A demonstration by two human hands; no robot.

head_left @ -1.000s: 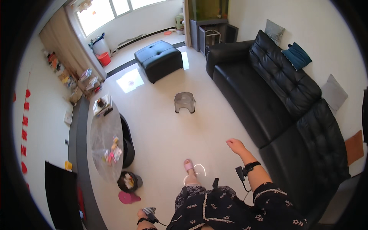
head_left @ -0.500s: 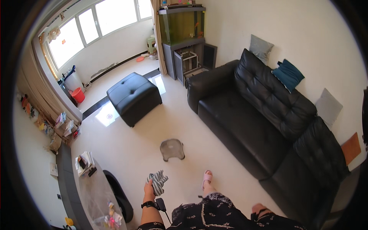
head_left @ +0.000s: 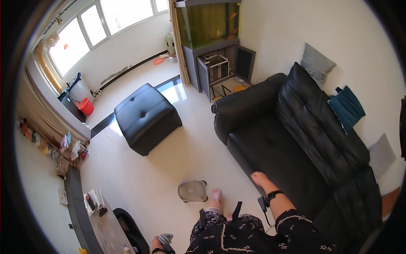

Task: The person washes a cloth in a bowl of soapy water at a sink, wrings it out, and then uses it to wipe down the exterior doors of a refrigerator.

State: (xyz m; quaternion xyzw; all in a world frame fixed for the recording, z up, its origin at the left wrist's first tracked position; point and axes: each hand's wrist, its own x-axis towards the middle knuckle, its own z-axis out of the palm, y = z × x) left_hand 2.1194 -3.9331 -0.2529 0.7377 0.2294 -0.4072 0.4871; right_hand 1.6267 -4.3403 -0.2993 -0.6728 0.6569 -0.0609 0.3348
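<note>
At the lower edge my left hand (head_left: 157,244) is closed around a grey-and-white striped cloth (head_left: 165,238). My right hand (head_left: 259,178) hangs in front of the black leather sofa (head_left: 270,154), its fingers curled with nothing visible in them. Whether it touches the seat edge, I cannot tell. Between my hands, on the floor ahead of my foot, stands a low grey see-through stool (head_left: 192,191).
A black tufted ottoman (head_left: 146,116) stands ahead. Beyond it are a fish tank (head_left: 209,27) on a cabinet with its doors ajar and a red bucket (head_left: 86,106). At left, a low table (head_left: 108,226) holds papers; a dark oval tub (head_left: 132,230) sits beside it.
I have moved forward, so the stool, ottoman and sofa appear closer. My left hand has dropped back with the cloth. My right arm has swung forward into view beside the sofa.
</note>
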